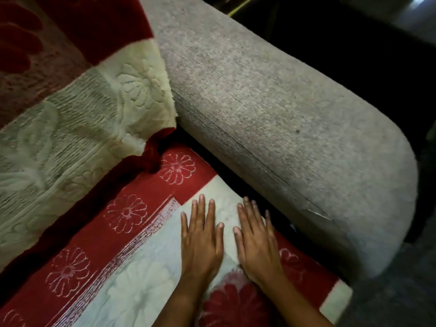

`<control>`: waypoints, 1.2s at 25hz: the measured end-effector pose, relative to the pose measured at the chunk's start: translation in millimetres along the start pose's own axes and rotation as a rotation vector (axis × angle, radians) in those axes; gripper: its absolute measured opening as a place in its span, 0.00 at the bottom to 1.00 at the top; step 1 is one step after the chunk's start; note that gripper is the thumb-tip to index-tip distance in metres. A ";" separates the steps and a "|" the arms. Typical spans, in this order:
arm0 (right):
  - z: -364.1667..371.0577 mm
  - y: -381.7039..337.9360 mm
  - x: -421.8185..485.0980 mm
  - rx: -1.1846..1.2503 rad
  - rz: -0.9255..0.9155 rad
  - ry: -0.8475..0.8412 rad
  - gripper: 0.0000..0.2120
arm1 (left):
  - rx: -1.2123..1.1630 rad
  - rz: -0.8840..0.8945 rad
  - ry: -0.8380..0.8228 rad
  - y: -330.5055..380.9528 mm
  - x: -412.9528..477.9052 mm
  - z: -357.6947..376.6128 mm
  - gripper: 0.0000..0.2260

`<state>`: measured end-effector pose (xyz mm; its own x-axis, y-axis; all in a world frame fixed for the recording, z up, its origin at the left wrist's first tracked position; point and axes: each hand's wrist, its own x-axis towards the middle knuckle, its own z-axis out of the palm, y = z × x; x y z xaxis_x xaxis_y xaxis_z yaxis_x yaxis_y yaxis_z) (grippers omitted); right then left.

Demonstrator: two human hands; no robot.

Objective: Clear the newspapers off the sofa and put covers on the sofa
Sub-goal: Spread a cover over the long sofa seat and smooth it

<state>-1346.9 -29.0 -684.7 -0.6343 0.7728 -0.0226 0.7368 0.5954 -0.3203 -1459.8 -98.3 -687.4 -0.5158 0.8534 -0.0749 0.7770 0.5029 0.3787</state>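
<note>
Your two hands press flat on the seat cover, close to the sofa's grey armrest.

Your left hand [200, 241] lies palm down on the cream panel of the seat cover [132, 267], fingers straight and slightly apart. Your right hand [257, 244] lies just beside it, apart from it, fingers straight too, its outer fingers at the cover's edge by the dark gap. Both forearms are cut off at the bottom edge. The backrest cover [70, 114] at left is plush, red and cream, with embossed flowers. The seat cover's red border carries stitched flower outlines. The armrest [283, 114] is rounded, in coarse speckled fabric.
</note>
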 end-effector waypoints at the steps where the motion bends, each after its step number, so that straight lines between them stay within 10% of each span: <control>1: -3.3 5.3 -16.2 -0.006 0.006 0.014 0.24 | 0.002 0.067 -0.031 8.7 -8.9 2.0 0.24; 18: -9.6 67.2 -141.0 -0.144 0.177 0.004 0.27 | 0.060 0.255 -0.117 36.4 -88.3 22.2 0.26; 30: 59.6 -93.8 -315.6 0.017 0.434 0.002 0.30 | 0.149 0.285 -0.104 -79.3 -277.6 -3.9 0.25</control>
<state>-1229.7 -341.8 -704.0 -0.2659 0.9512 -0.1567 0.9311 0.2114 -0.2972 -1379.6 -375.6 -693.1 -0.2364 0.9682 -0.0815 0.9328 0.2497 0.2598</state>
